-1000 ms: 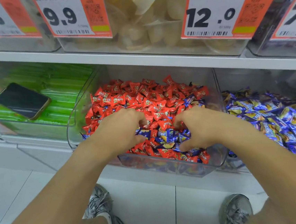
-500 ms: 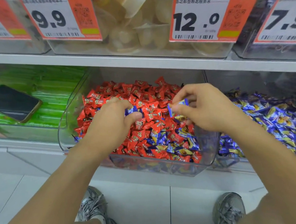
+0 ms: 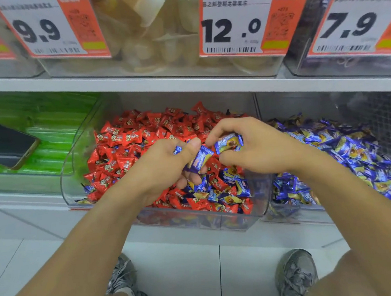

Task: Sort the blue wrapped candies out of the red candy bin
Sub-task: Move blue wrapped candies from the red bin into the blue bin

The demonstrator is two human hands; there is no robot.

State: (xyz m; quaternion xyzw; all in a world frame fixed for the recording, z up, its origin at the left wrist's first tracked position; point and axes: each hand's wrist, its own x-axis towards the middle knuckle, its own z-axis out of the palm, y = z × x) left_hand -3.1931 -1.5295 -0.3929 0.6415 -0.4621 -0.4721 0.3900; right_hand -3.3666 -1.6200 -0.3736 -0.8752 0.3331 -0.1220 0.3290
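Note:
The clear red candy bin [image 3: 73, 174] in the middle holds a heap of red wrapped candies [image 3: 129, 140], with several blue wrapped candies [image 3: 229, 187] mixed in at its front right. Above the heap, my left hand [image 3: 163, 170] grips blue wrapped candies [image 3: 199, 160] between thumb and curled fingers. My right hand [image 3: 254, 147] pinches another blue wrapped candy [image 3: 228, 143] just to the right of it. The two hands nearly touch over the bin.
A bin of blue candies [image 3: 348, 157] stands to the right. On the left, a green-packet bin [image 3: 53, 142] carries a dark phone [image 3: 0, 142]. A white shelf [image 3: 183, 82] with price tags and upper bins hangs overhead. My shoes [image 3: 297, 274] stand on the tiled floor below.
Both hands rose out of the candy heap holding blue candies and drew together. The left hand's candies now show fully between thumb and fingers.

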